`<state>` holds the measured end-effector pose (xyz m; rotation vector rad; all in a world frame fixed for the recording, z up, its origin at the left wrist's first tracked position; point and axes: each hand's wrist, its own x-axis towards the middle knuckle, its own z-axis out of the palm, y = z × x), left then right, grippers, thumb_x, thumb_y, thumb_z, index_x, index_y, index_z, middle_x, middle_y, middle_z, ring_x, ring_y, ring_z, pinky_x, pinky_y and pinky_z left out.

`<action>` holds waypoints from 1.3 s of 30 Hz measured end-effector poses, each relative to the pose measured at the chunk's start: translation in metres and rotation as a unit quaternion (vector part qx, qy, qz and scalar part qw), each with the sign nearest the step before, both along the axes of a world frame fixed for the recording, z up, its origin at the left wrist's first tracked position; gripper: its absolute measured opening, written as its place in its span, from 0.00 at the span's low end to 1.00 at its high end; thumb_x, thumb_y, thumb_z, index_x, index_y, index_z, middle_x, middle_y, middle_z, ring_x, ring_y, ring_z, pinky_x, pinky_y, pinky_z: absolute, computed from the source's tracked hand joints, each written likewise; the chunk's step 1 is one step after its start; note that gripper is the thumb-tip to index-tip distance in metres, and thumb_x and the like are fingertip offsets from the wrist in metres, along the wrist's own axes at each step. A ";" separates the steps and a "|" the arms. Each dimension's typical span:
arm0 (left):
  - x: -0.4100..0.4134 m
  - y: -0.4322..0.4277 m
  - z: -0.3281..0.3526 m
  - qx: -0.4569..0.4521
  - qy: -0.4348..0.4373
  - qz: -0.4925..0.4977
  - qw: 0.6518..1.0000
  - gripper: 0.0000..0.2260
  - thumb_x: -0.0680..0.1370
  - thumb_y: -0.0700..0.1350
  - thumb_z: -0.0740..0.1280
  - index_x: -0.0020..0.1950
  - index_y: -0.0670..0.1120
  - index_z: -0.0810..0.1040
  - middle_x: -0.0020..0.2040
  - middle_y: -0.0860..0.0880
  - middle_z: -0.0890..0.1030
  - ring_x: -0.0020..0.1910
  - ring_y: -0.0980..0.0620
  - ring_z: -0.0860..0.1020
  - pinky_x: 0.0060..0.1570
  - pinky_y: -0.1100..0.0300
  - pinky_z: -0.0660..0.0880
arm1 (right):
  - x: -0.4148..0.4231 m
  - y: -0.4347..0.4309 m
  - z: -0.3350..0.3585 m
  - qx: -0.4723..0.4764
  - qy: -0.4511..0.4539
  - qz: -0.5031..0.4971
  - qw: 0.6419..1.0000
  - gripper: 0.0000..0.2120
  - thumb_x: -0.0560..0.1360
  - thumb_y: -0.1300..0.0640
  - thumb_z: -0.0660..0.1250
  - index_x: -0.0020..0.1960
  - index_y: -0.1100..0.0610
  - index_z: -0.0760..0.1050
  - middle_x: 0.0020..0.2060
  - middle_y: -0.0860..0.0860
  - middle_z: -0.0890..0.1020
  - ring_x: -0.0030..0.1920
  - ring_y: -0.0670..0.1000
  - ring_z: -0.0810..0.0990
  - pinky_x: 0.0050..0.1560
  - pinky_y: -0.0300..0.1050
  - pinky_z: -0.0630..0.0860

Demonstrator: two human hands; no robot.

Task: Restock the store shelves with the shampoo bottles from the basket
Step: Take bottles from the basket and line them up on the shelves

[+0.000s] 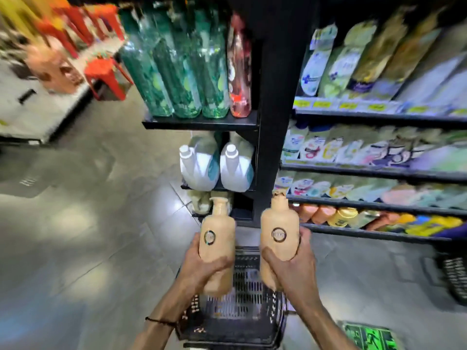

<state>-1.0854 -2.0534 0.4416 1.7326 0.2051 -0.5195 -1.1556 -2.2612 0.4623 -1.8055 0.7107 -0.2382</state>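
I hold two peach-coloured pump shampoo bottles upright above a black mesh basket [242, 299] on the floor. My left hand [202, 269] grips the left bottle [217, 238] around its lower half. My right hand [290, 263] grips the right bottle [278, 231] the same way. Each bottle shows a round dark label facing me. The basket's inside looks empty where I can see it. The store shelves [374, 208] on the right carry rows of pouches and bottles, blurred by motion.
A black end rack [202, 122] straight ahead holds green bottles [177, 72] on top and white jugs [214, 165] below. Red plastic stools [106, 72] stand at the far left. Another dark basket [454, 276] sits at the right edge. Grey tiled floor spreads to the left.
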 end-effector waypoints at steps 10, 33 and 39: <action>0.011 -0.056 0.173 -0.059 -0.179 0.029 0.982 0.32 0.55 0.54 0.82 0.55 0.50 0.75 0.45 0.55 0.85 0.41 0.58 0.84 0.36 0.65 0.78 | 0.019 -0.043 0.163 -0.029 -0.140 -0.010 0.990 0.31 0.55 0.35 0.74 0.54 0.43 0.67 0.43 0.39 0.80 0.44 0.29 0.76 0.34 0.27 0.71; 0.009 -0.079 0.333 -0.138 -0.360 -0.038 0.922 0.33 0.57 0.54 0.81 0.56 0.47 0.74 0.48 0.49 0.82 0.39 0.62 0.80 0.36 0.67 0.77 | -0.004 -0.045 0.316 -0.058 -0.294 -0.067 0.952 0.34 0.56 0.37 0.78 0.56 0.46 0.69 0.47 0.44 0.82 0.47 0.47 0.83 0.46 0.55 0.83; 0.000 -0.121 0.336 -0.145 -0.360 -0.044 0.921 0.34 0.55 0.57 0.80 0.55 0.47 0.74 0.47 0.50 0.83 0.40 0.58 0.81 0.37 0.63 0.77 | -0.020 -0.092 0.320 -0.070 -0.309 -0.086 0.945 0.30 0.55 0.37 0.77 0.52 0.42 0.69 0.46 0.45 0.82 0.44 0.46 0.83 0.44 0.52 0.81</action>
